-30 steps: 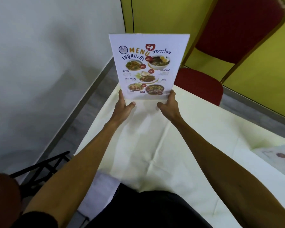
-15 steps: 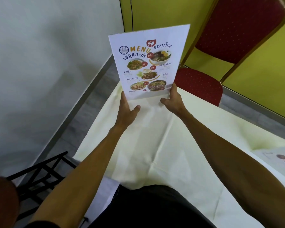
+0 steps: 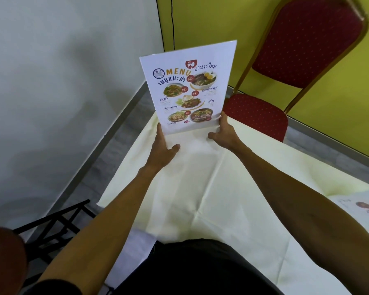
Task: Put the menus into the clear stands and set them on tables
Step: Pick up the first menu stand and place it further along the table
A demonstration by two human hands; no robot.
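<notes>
A white menu (image 3: 190, 88) with food photos stands upright in a clear stand whose base (image 3: 191, 136) rests on the cream tablecloth (image 3: 211, 188) near the table's far corner. My left hand (image 3: 163, 149) holds the stand's lower left edge. My right hand (image 3: 224, 132) grips the lower right edge, thumb in front. A second menu (image 3: 366, 207) lies flat at the table's right edge, cut off by the frame.
A red padded chair (image 3: 271, 116) with a gold frame stands just beyond the table's far side, against a yellow wall. A white wall and grey floor strip run along the left. A black metal frame (image 3: 51, 226) sits on the floor at lower left.
The menu in its stand has moved farther away from me toward the table's far corner and turned slightly, with both hands staying on its lower edges.
</notes>
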